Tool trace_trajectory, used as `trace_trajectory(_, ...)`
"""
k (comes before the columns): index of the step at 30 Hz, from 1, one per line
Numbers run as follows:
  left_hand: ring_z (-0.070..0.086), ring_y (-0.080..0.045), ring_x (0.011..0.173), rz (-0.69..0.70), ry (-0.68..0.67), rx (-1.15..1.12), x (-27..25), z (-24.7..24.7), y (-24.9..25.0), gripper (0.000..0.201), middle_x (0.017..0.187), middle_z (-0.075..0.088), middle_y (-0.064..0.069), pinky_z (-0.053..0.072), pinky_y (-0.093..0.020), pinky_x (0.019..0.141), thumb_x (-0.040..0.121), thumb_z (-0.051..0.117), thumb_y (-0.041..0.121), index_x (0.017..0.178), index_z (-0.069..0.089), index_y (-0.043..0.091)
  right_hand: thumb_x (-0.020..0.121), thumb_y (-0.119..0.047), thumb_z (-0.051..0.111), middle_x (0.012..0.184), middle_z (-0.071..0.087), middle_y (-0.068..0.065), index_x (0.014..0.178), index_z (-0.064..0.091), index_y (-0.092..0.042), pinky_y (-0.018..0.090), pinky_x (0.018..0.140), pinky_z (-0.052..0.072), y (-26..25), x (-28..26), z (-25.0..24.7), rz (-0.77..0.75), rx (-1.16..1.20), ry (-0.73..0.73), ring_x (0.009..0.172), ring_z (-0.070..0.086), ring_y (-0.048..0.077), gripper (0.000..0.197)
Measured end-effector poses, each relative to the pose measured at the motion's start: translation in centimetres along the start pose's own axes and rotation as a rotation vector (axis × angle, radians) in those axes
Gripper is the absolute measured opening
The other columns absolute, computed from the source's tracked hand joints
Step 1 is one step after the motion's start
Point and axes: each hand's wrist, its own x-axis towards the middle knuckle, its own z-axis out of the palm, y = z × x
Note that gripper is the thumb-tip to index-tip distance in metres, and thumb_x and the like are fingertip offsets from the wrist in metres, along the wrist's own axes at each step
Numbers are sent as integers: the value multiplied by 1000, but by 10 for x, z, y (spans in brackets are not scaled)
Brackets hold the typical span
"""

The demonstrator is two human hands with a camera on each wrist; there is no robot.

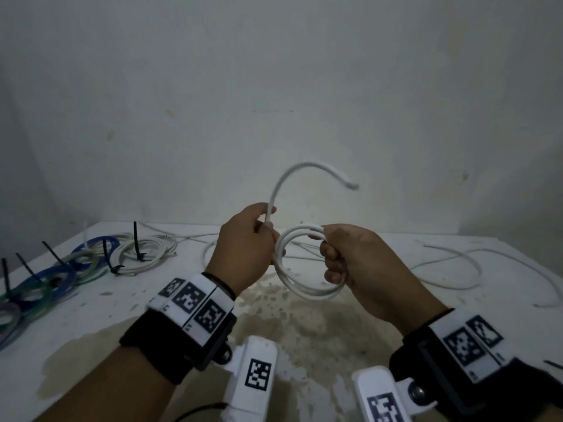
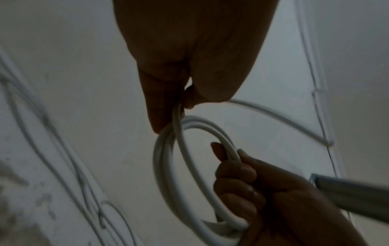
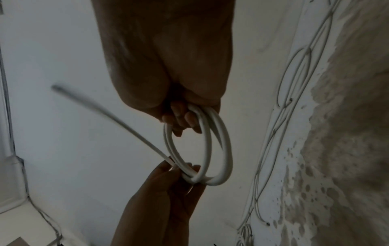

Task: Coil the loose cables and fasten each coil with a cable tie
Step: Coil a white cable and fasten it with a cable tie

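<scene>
Coil (image 1: pixel 307 263) mid-frame, right hand (image 1: pixel 359 263) clamping its loops together while left hand (image 1: pixel 246 239) pinches the tail (image 1: pixel 304 169) for wrapping.

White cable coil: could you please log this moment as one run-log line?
stage: coiling | right hand: grips white coil | left hand: pinches free end | tie: not yet on

Black wrist straps (image 1: pixel 158 345) with white coded marker blocks (image 1: pixel 195 300).
</scene>
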Motion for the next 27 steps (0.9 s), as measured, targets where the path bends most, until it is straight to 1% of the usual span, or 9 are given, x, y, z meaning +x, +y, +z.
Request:
trace_trajectory(2, 67, -24, 72, 121, -40, 187, -1, -4, -1, 26, 79, 67, -4, 58, -40, 71, 97, 44, 8, 113, 62, 18, 100, -15, 38, 58, 38, -1, 77, 45, -10, 24, 45, 27, -2, 2, -2, 10, 25, 46, 47, 27, 9, 25)
trace_trajectory(4, 64, -22, 71, 185, -52, 309, -3, -8, -1, 30, 84, 67, -5, 55, -34, 71, 97, 43, 9, 119, 63, 15, 101, -15, 38, 57, 40, -2, 75, 46, -12, 23, 44, 28, -3, 6, -5, 1, 82, 126, 46, 28, 9, 27)
trace_trajectory(8, 64, -21, 69, 130, -126, 351, -9, -10, -2, 30, 85, 69, -5, 55, -32, 68, 98, 44, 12, 120, 64, 16, 101, -16, 39, 55, 41, -4, 73, 44, -14, 23, 44, 28, -4, 7, -11, -1, 167, 159, 44, 28, 8, 29)
trace_trajectory(13, 65, -25, 70, 67, -140, 168, -11, -2, -4, 24, 82, 67, -8, 57, -38, 67, 96, 43, 5, 100, 63, 18, 100, -15, 39, 57, 37, -1, 72, 46, -13, 23, 43, 24, 3, 0, -6, 68, -31, -21, 46, 25, 9, 29)
trace_trajectory(17, 61, -20, 62, -77, -265, -173, -17, 5, 4, 38, 79, 64, -17, 57, -38, 67, 90, 36, -10, 105, 66, 7, 99, -15, 40, 55, 36, -1, 69, 41, -14, 22, 42, 25, 1, -1, -6, 102, -140, -73, 44, 26, 9, 31)
trace_trajectory(20, 60, -20, 62, -108, -373, -262, -22, 8, 10, 30, 75, 63, -13, 54, -35, 63, 97, 40, 5, 93, 70, 7, 99, -16, 43, 55, 40, -2, 73, 49, -11, 21, 42, 27, 1, -3, -6, 118, -227, -95, 46, 29, 10, 26)
trace_trajectory(23, 57, -15, 55, -59, -421, -93, -22, 13, 7, 33, 72, 62, -4, 46, -25, 53, 100, 44, 27, 89, 68, 6, 97, -21, 49, 56, 47, -2, 87, 50, -12, 21, 42, 30, 0, -3, -7, 128, -264, -87, 45, 33, 8, 14)
trace_trajectory(25, 49, -14, 51, -62, -422, -119, -20, 14, 2, 34, 66, 59, -4, 41, -23, 50, 100, 46, 27, 93, 67, 2, 97, -21, 49, 57, 49, -1, 85, 49, -12, 21, 43, 30, 0, -3, -11, 119, -250, -99, 46, 34, 9, 15)
trace_trajectory(27, 45, -13, 50, -127, -402, -291, -20, 14, -1, 28, 66, 59, -4, 38, -22, 49, 99, 48, 22, 100, 66, 1, 98, -19, 48, 57, 50, -1, 83, 48, -12, 20, 43, 31, -1, -3, -13, 101, -225, -96, 47, 34, 10, 16)
